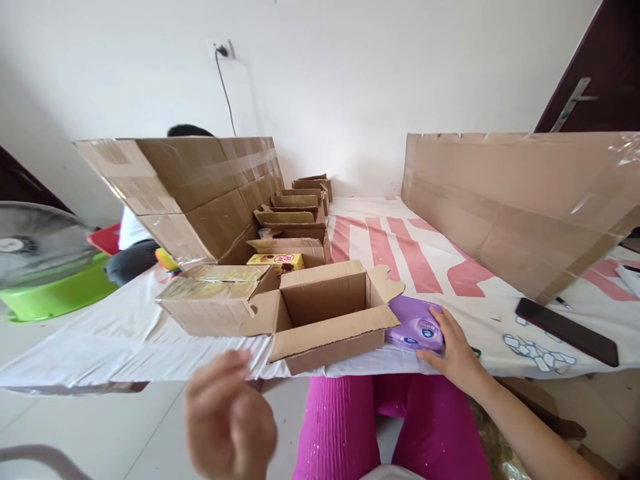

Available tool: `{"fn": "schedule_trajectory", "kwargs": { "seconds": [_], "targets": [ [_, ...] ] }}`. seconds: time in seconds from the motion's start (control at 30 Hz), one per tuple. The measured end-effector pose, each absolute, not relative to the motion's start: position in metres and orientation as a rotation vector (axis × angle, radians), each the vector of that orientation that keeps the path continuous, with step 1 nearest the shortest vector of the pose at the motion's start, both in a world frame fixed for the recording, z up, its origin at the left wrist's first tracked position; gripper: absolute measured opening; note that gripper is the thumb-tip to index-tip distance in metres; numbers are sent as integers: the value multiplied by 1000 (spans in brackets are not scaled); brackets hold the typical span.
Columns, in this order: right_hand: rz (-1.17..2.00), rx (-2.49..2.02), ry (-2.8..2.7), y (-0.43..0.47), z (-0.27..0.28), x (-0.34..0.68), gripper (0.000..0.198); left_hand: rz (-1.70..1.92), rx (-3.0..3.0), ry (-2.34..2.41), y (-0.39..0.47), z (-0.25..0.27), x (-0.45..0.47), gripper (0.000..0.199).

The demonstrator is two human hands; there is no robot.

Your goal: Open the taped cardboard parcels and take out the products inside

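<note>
Carton (pixel 327 337), open-topped, brown corrugated cardboard, taken as landmark. Just right of it: purple rectangular pack (pixel 413 321), pinched between thumb and fingers of right hand (pixel 456 352). Left hand (pixel 231 417) raised, front-left of carton, fingers curled, blurred; cannot tell whether fingertips meet. Behind-left of carton: yellow printed box (pixel 280 261). Well right: black rectangular phone (pixel 565 331).

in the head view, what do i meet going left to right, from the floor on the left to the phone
Fan, taped cardboard box, open cardboard box, purple pack, right hand, black phone.
</note>
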State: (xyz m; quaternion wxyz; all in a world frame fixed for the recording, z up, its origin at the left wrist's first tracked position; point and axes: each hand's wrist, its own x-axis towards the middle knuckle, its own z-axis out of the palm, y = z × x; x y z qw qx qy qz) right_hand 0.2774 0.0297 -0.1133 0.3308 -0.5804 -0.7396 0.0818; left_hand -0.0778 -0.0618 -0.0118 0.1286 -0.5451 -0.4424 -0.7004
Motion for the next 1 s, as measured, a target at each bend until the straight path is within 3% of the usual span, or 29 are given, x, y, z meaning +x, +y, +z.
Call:
{"fn": "schedule_trajectory", "kwargs": {
  "seconds": [0.07,0.13,0.23,0.43,0.57,0.73,0.83,1.0],
  "targets": [
    [169,-1515,-1943,31,-118,275,80,-1849,-2122,-1045,-72,-19,-55,17],
    [118,-1488,-1943,32,-121,272,77,-1430,-2689,-1023,-67,-31,-32,26],
    [68,-1449,-1944,31,-123,270,75,-1166,-2749,-1565,-35,-51,-14,26],
    [60,-1437,-1955,24,-125,270,71,-1396,-2252,-2056,41,-75,-49,15],
    [67,-1406,-1929,22,-126,266,72,-1407,-2192,-2097,50,-88,-52,23],
    [250,-1479,-1743,17,-136,260,83,-1444,-2490,-1975,27,-106,0,31],
    [316,-1454,-1643,17,-143,258,72,-1639,-2724,-1953,24,-107,35,45],
    [271,-1339,-1499,66,-104,257,67,-1923,-2514,-2005,77,-71,78,44]
  ]
}}
